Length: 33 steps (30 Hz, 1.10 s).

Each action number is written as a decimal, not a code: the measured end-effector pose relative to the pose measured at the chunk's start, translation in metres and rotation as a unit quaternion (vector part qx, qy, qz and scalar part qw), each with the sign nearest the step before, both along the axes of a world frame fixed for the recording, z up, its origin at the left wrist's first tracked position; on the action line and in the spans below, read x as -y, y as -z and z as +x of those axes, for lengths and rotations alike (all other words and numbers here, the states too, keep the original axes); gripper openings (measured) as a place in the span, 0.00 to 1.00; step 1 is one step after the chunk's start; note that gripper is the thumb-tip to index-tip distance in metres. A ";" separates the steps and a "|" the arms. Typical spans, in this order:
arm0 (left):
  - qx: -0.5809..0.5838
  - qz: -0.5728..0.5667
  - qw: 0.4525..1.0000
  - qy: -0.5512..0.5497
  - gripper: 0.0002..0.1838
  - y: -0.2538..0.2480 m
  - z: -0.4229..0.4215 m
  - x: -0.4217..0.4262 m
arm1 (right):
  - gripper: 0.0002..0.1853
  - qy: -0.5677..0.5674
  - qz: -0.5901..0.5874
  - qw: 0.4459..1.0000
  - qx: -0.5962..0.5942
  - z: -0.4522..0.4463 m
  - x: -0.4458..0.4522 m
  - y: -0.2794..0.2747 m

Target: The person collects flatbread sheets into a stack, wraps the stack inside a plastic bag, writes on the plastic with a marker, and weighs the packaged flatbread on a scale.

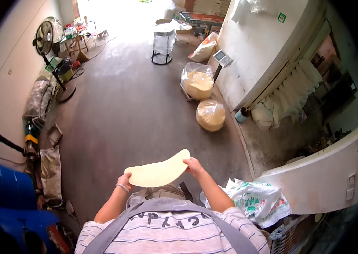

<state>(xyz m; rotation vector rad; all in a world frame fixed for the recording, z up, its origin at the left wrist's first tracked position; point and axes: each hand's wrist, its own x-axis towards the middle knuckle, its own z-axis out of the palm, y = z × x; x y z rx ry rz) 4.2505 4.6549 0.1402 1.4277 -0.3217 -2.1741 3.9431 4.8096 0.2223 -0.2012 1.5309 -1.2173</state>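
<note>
A thin, pale yellow curved sheet (158, 171) hangs in front of my body, bending as it is held; its exact kind I cannot make out. My left hand (125, 180) grips its left end, with a light band around the wrist. At the sheet's upper right end, my right hand (193, 166) is closed on the edge. Below the sheet are my grey apron and striped shirt (166, 228).
Two clear bags of yellowish material (210, 115) stand on the right, one on a floor scale (187, 94). A printed white sack (259, 201) lies near my right side. Blue drums (7, 184) and a standing fan (45, 38) are on the left. Dark floor (115, 106) stretches ahead.
</note>
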 end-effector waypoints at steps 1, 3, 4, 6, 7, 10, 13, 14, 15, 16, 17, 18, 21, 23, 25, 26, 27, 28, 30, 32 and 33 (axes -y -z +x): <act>0.010 0.002 1.000 0.028 0.17 -0.001 -0.030 0.025 | 0.14 0.056 -0.003 0.998 0.004 -0.016 0.004 -0.001; 0.046 -0.010 0.994 0.097 0.17 -0.007 -0.090 0.069 | 0.14 0.149 -0.016 0.988 0.031 -0.046 0.011 0.001; 0.068 -0.027 0.988 0.136 0.17 -0.014 -0.121 0.092 | 0.14 0.197 -0.024 0.979 0.044 -0.062 0.016 0.002; 0.047 -0.054 0.978 0.195 0.15 -0.016 -0.176 0.135 | 0.13 0.239 -0.031 0.969 0.050 -0.101 0.028 0.009; 0.054 -0.072 0.973 0.211 0.14 -0.028 -0.205 0.151 | 0.12 0.257 -0.036 0.964 0.050 -0.125 0.039 0.011; 0.053 -0.085 0.968 0.229 0.14 -0.031 -0.281 0.198 | 0.12 0.260 -0.097 0.959 0.059 -0.200 0.084 0.022; -0.008 -0.042 0.986 0.159 0.17 -0.014 -0.341 0.240 | 0.11 0.192 -0.117 0.974 0.028 -0.285 0.160 0.006; -0.029 -0.019 0.992 0.124 0.18 -0.017 -0.357 0.245 | 0.10 0.177 -0.121 0.977 0.017 -0.305 0.182 0.011; -0.040 -0.023 0.993 0.113 0.20 -0.015 -0.372 0.254 | 0.10 0.146 -0.108 0.983 -0.007 -0.330 0.206 0.014; -0.063 0.001 0.993 0.100 0.20 -0.019 -0.386 0.265 | 0.10 0.113 -0.091 0.989 -0.031 -0.356 0.232 0.010; -0.086 0.029 0.992 0.086 0.20 -0.025 -0.399 0.275 | 0.12 0.075 -0.099 0.991 -0.052 -0.372 0.258 -0.008; -0.109 0.055 0.990 0.071 0.20 -0.034 -0.412 0.285 | 0.13 0.037 -0.107 0.991 -0.074 -0.382 0.285 -0.031; -0.191 0.081 0.977 0.057 0.21 -0.037 -0.449 0.324 | 0.12 0.005 -0.110 0.989 -0.103 -0.423 0.364 -0.050; -0.229 0.097 0.968 0.043 0.21 -0.033 -0.481 0.355 | 0.12 0.003 -0.131 0.984 -0.118 -0.453 0.408 -0.049; -0.178 0.116 0.975 0.071 0.21 -0.018 -0.519 0.400 | 0.12 0.029 -0.145 0.982 -0.114 -0.484 0.444 -0.048; -0.147 0.128 0.977 0.091 0.21 -0.013 -0.536 0.421 | 0.11 0.049 -0.152 0.982 -0.103 -0.498 0.456 -0.047; -0.123 0.113 0.980 0.112 0.21 -0.010 -0.560 0.445 | 0.11 0.086 -0.152 0.980 -0.099 -0.512 0.467 -0.050; -0.098 0.085 0.981 0.142 0.21 -0.020 -0.593 0.473 | 0.11 0.127 -0.153 0.975 -0.101 -0.534 0.480 -0.049; -0.035 0.050 0.979 0.193 0.21 -0.041 -0.646 0.511 | 0.11 0.203 -0.132 0.966 -0.088 -0.562 0.486 -0.032; 0.012 -0.052 0.971 0.234 0.20 -0.016 -0.698 0.567 | 0.12 0.258 -0.094 0.958 -0.088 -0.593 0.492 -0.019; 0.057 -0.087 0.965 0.243 0.19 -0.015 -0.723 0.586 | 0.12 0.285 -0.075 0.952 -0.076 -0.606 0.493 -0.008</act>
